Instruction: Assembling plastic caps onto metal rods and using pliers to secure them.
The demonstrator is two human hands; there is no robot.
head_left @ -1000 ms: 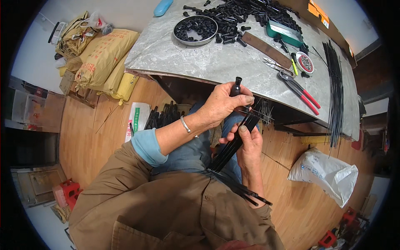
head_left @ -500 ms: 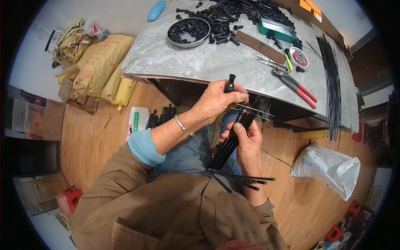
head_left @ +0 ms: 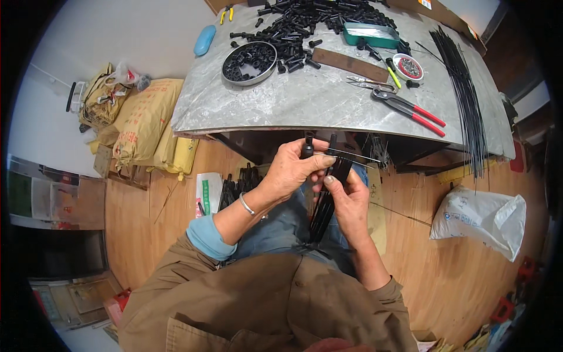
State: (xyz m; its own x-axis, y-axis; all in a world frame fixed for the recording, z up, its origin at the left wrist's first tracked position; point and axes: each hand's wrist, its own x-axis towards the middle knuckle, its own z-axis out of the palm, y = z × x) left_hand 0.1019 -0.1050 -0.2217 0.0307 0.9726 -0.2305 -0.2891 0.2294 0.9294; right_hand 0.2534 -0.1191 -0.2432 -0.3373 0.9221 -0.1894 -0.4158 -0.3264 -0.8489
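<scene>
In front of the table edge my two hands are close together. My left hand [head_left: 290, 173] is closed, with a short black collared tube [head_left: 309, 141] standing up from its grip. Thin metal rods [head_left: 365, 158] stick out to the right past its thumb and forefinger. My right hand [head_left: 352, 202] grips a bundle of slim black rods [head_left: 322, 217] that look like umbrella ribs, its thumb lying along them. The bundle's upper end meets the metal rods, and its lower end rests at my lap. Fingers hide the exact joining point.
The grey table [head_left: 199, 105] carries a round dish [head_left: 273, 66] of black rings, a heap of black tubes [head_left: 299, 29], a green box [head_left: 372, 44], red-handled pincers [head_left: 410, 112] and long black rods [head_left: 460, 100]. A white sack [head_left: 478, 223] lies on the floor at right.
The view has shifted, so the table sits lower. The bundle is steeper, and the loose rod ends that fanned out at my lap no longer show. Both hands keep their grip.
</scene>
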